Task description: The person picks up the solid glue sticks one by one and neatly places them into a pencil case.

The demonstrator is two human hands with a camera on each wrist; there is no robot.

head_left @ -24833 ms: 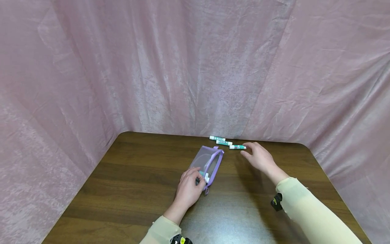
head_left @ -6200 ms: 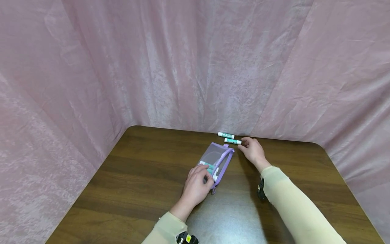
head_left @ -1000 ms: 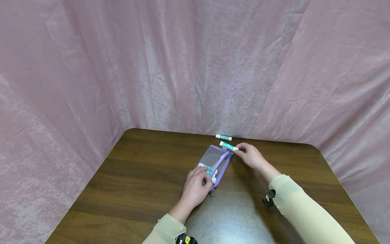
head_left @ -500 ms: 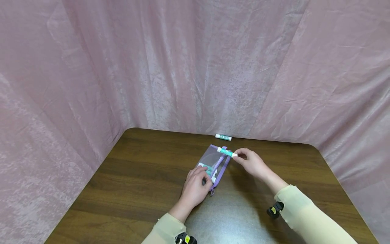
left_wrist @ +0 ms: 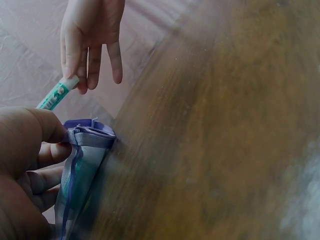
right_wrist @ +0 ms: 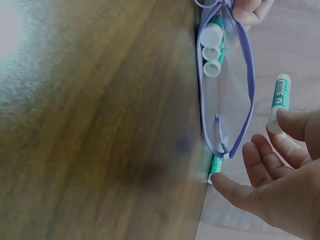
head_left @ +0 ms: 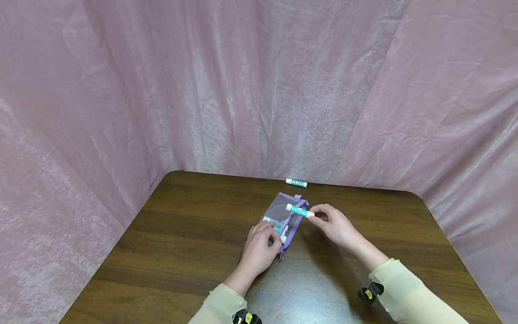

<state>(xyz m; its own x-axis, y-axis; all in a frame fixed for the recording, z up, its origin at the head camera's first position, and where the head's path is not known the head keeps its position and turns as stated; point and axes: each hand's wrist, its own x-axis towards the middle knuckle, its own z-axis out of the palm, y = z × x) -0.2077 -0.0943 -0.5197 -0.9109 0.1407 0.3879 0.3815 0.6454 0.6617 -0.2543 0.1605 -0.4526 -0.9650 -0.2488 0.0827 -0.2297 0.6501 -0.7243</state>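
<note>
A see-through mesh zipper pouch [head_left: 278, 208] with purple edging lies on the table, its mouth spread wide in the right wrist view. Several glue sticks [right_wrist: 212, 52] with white caps sit inside, bunched near the left hand. My left hand [head_left: 261, 249] pinches the pouch's edge by the zipper-pull end. My right hand [head_left: 333, 224] pinches one white end of a green-and-white glue stick [head_left: 297, 210] between thumb and finger, just above the pouch opening. Another glue stick [head_left: 296, 182] lies by itself near the far table edge, beyond the pouch.
The brown wooden table [head_left: 174, 234] has rounded far corners. Pink velvet curtain [head_left: 259, 90] hangs behind it and along both sides. A black device with a yellow mark [head_left: 368, 292] is strapped on the right wrist, and a similar one on the left.
The right hand has picked up one of the two glue sticks behind the pouch and brought it nearer, over the opening. The left hand keeps its hold. Earlier, three sticks lay outside.
</note>
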